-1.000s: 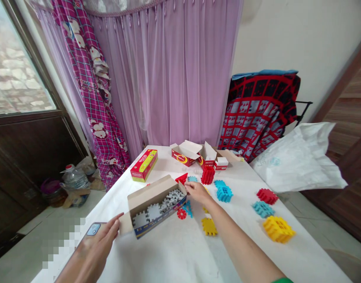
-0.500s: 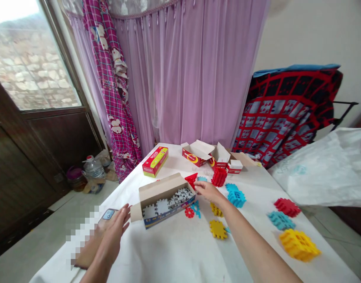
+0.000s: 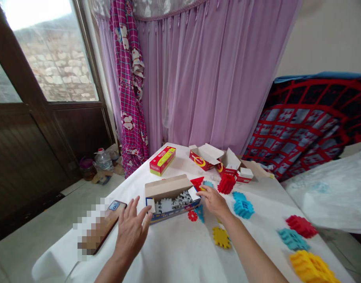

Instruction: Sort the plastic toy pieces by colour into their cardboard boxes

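On the white-covered table (image 3: 177, 251), head view: the open box (image 3: 171, 214) lies between the two hands, loaded with grey toothed pieces (image 3: 167, 205). Its long axis runs left to right, right end slightly farther off; the lid panel (image 3: 168, 186) stands up along the far side. Left hand (image 3: 131, 232): fingers spread, gripping nothing, fingertips at the left end flap (image 3: 151, 205), apparently touching it; box lies ahead and to the right of them. Right hand (image 3: 212, 200): fingers bent, thumb and index just beside the right end flap (image 3: 194, 194); cannot tell whether they pinch it. Box lies to their left. Key relation: each hand sits at one short end, the left nearer the left flap, the right nearer the right. Phone (image 3: 105, 228) lies left of the left hand; red round piece (image 3: 192, 215) lies just beside the box's near right corner.
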`<action>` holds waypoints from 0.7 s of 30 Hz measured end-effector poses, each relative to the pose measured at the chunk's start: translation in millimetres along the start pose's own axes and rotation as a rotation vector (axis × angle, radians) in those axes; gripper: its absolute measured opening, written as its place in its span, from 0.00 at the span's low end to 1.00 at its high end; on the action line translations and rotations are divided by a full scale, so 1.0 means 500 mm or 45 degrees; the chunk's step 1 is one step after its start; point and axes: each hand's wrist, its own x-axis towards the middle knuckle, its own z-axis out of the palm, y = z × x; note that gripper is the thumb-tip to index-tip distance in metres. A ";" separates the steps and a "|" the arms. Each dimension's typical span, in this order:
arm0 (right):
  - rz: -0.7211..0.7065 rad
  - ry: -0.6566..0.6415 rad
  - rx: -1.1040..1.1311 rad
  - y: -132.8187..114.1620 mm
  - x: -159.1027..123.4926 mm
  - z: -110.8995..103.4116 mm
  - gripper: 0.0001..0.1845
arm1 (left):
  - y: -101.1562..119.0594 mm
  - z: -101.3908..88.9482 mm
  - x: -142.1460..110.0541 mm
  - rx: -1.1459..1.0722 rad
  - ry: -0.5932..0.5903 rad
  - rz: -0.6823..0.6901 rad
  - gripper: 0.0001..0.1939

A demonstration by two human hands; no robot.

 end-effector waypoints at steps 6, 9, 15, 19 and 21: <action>-0.019 -0.118 -0.126 -0.025 0.006 -0.026 0.24 | 0.003 -0.009 -0.003 0.201 0.001 0.083 0.18; -0.012 -0.093 -0.097 -0.019 0.004 -0.020 0.24 | -0.011 0.004 0.003 0.134 -0.010 0.053 0.19; -0.044 -0.036 0.118 -0.002 0.026 -0.013 0.24 | -0.050 0.034 0.031 -0.373 -0.054 -0.060 0.23; 0.010 -0.036 0.187 -0.010 0.061 -0.021 0.25 | -0.049 0.024 0.036 -0.548 -0.034 -0.165 0.22; 0.098 -0.046 0.143 -0.017 0.078 -0.021 0.22 | -0.043 0.019 0.033 -0.576 -0.020 -0.195 0.22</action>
